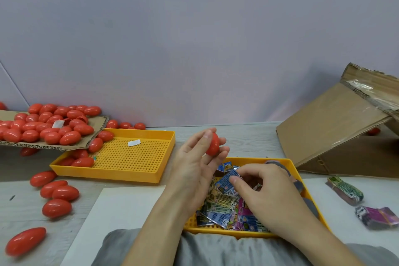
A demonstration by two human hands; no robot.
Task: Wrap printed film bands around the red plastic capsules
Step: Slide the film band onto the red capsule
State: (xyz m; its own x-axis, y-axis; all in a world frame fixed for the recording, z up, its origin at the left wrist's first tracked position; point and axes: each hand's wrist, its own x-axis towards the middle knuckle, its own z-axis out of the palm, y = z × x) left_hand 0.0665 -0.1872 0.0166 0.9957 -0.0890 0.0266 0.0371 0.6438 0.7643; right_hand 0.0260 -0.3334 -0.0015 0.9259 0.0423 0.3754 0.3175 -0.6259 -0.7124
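Note:
My left hand (pixel 195 162) holds a red plastic capsule (pixel 213 144) upright between thumb and fingers, above the near yellow tray (pixel 295 170). That tray is filled with several printed film bands (pixel 220 203) in blue, green and pink. My right hand (pixel 263 192) reaches into the tray and pinches a blue film band (pixel 226 179) with thumb and forefinger. Many more red capsules (pixel 49 127) are heaped on a cardboard sheet at the left.
A second yellow perforated tray (pixel 138 155) lies left of centre with a few capsules in it. Loose capsules (pixel 58 192) lie on the table at the left. A tilted cardboard box (pixel 336 127) stands at the right, with bundled film bands (pixel 345 190) near it. White paper (pixel 121 211) lies in front.

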